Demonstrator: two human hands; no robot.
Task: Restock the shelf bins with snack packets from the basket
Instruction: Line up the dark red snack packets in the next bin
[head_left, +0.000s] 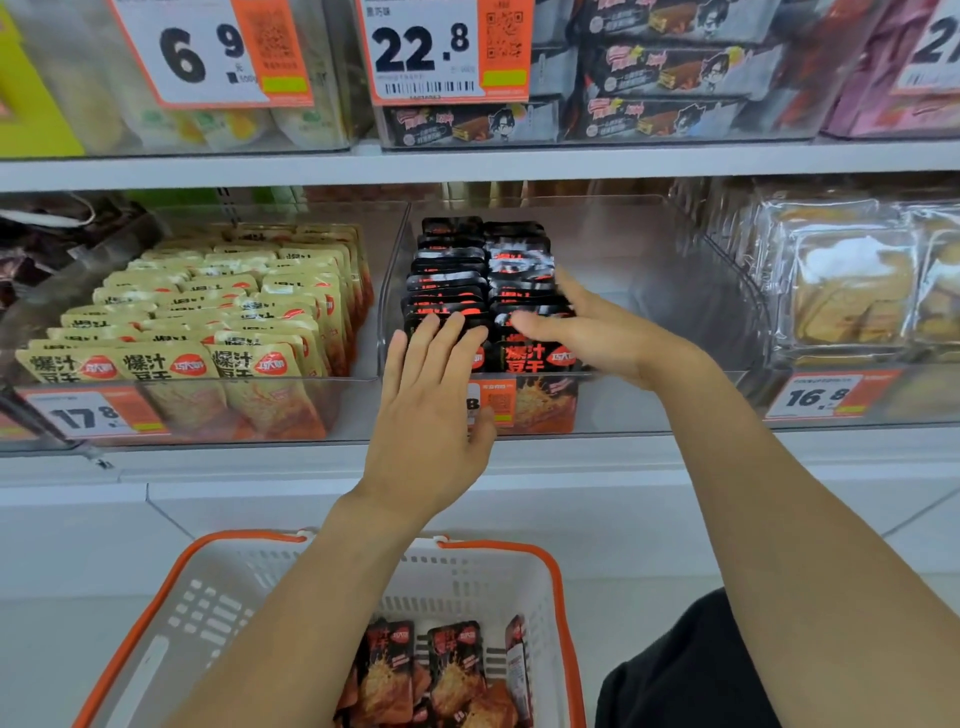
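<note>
The fingers (441, 332) of the left hand (431, 410) lie straight and slightly apart, their tips resting on the tops of the front black packets (483, 291) in the clear bin (649, 291), apparently to keep the left row from tipping forward. The right hand (587, 332) comes in from the right with its fingers loosely extended and close together, pressed flat against the side of the right row; it seems to be squaring the 2 rows toward the bin's left wall, and it grips nothing that I can see. The packets stand upright on edge, filed front to back, filling only the left part of the bin, so its right side has room for more. The bin sits at the front edge of the middle shelf (519, 452), between a bin of beige packets (208, 322) and wrapped pastries (852, 286). Below the shelf, the orange-rimmed basket (130, 623) holds more of the same packets (452, 670), loose near its bottom; judging by that, restocking is unfinished
</note>
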